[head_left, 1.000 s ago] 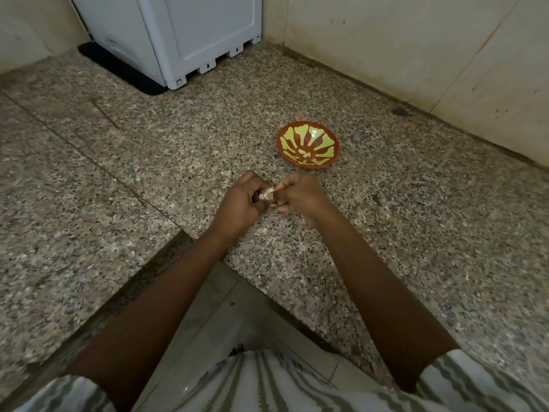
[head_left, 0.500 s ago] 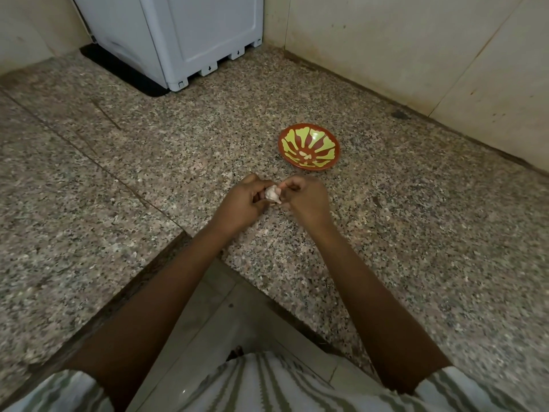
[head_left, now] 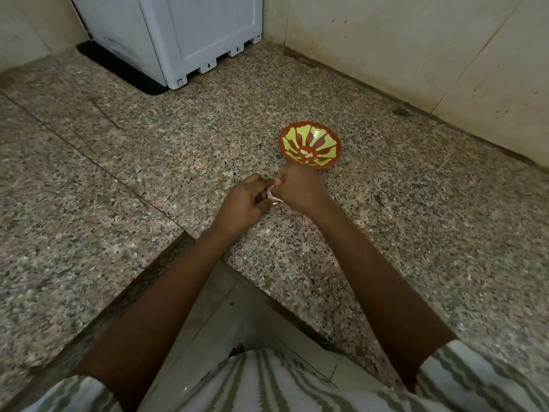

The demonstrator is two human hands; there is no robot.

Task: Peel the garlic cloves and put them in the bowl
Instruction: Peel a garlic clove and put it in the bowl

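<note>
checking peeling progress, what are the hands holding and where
A garlic clove, pinched between the left hand and right hand; which part cannot be told.

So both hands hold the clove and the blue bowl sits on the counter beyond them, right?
No: the head view shows the bowl is red and yellow-green, not blue. Left hand and right hand do hold the clove, and it sits on the counter just beyond.

Speckled grey-pink granite counter [head_left: 148, 203] across most of the frame, L-shaped, with a thin seam [head_left: 89, 158] slanting through its left part. At upper left, a white appliance [head_left: 190, 34] on a black mat [head_left: 118, 69]. Along the top and upper right, beige tiled wall [head_left: 401, 40], stained, a dark spot [head_left: 401, 112] at its foot. At lower centre, pale tiled floor [head_left: 237, 316]. Dim, even light.
</note>
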